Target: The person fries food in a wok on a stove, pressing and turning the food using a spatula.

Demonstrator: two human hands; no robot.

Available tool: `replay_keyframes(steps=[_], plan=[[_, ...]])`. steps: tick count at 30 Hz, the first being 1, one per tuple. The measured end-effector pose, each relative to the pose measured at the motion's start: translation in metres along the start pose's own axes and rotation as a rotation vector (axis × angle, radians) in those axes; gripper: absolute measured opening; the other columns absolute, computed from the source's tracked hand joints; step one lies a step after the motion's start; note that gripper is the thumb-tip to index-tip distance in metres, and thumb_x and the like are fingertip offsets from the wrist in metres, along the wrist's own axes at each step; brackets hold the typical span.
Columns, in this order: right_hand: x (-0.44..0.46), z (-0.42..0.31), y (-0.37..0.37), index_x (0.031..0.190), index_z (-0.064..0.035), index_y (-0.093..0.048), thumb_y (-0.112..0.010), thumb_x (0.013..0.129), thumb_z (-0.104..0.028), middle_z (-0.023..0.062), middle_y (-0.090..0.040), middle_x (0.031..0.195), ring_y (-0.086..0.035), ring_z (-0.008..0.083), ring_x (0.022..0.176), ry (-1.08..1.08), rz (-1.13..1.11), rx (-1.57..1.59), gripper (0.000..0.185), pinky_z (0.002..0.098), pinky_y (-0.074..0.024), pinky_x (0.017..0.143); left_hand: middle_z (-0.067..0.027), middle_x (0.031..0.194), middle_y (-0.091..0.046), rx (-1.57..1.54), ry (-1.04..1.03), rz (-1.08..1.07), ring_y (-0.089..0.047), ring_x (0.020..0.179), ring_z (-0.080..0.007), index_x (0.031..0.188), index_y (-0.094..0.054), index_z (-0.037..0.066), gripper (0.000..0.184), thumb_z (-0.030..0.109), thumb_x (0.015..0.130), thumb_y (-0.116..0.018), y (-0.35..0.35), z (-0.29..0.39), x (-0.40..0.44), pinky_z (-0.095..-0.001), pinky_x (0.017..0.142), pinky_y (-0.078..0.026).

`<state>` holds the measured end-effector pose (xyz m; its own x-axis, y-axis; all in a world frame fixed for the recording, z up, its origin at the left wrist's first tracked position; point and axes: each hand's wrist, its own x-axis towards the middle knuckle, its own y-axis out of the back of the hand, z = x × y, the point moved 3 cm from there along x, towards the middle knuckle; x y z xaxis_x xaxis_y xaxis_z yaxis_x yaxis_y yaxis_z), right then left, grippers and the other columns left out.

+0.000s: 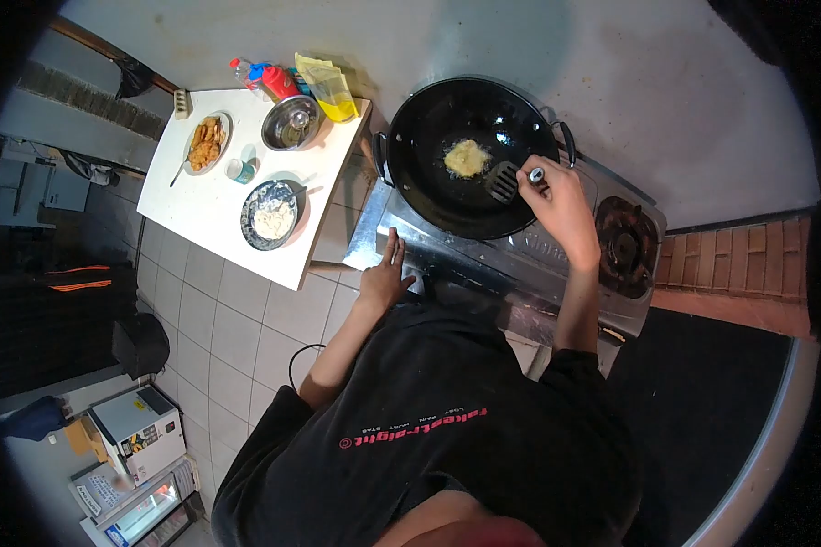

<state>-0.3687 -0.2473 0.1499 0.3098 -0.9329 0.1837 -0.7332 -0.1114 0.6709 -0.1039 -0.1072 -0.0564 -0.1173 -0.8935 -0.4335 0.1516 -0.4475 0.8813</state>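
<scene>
My right hand (561,208) is closed around the handle of a slotted spatula (502,182). The spatula's dark head is inside a black wok (424,187), just right of a pale, battered piece of food (467,159) that lies in oil at the bottom. My left hand (386,276) has its fingers stretched out at the front left edge of the gas stove (547,255) and holds nothing. Whether its fingertips press on the metal is hard to tell.
A white table (219,201) stands left of the stove. On it are a plate of fried food (207,144), a metal bowl (290,123), a dark bowl of white batter (272,215), a jar (239,170), a red bottle (280,82) and a yellow pouch (328,88).
</scene>
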Motion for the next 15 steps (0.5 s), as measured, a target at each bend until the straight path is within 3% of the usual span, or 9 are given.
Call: replay_keyframes(steps=[10, 12, 15], plan=[[0.0014, 0.0005, 0.0001, 0.088, 0.0007, -0.057, -0.066, 0.091, -0.013, 0.0154, -0.060, 0.076, -0.058, 0.0260, 0.060, 0.001, 0.023, -0.003, 0.017, 0.0363, -0.0451, 0.059, -0.0177, 0.167, 0.003, -0.015, -0.019, 0.029, -0.071, 0.092, -0.0409, 0.157, -0.020, 0.004, 0.093, 0.051, 0.090, -0.064, -0.0011, -0.0012, 0.0000, -0.0459, 0.075, -0.059], [0.0004, 0.0002, -0.0015, 0.085, 0.0030, -0.052, -0.064, 0.093, -0.010, 0.0091, -0.043, 0.069, -0.041, 0.0120, 0.059, 0.019, 0.045, 0.051, 0.019, 0.0288, -0.0378, 0.055, -0.0179, 0.167, 0.003, -0.020, -0.002, 0.002, -0.071, 0.091, -0.0413, 0.157, -0.020, 0.004, 0.093, 0.051, 0.090, -0.065, 0.0002, 0.0000, -0.0012, -0.0461, 0.075, -0.059], [0.0004, 0.0005, -0.0004, 0.084, 0.0027, -0.052, -0.063, 0.094, -0.011, 0.0093, -0.042, 0.066, -0.040, 0.0116, 0.058, 0.013, 0.051, 0.030, 0.020, 0.0291, -0.0368, 0.054, -0.0181, 0.167, 0.003, -0.032, -0.004, 0.027, -0.071, 0.090, -0.0417, 0.157, -0.021, 0.003, 0.093, 0.050, 0.090, -0.065, 0.0023, 0.0011, -0.0011, -0.0467, 0.075, -0.059]])
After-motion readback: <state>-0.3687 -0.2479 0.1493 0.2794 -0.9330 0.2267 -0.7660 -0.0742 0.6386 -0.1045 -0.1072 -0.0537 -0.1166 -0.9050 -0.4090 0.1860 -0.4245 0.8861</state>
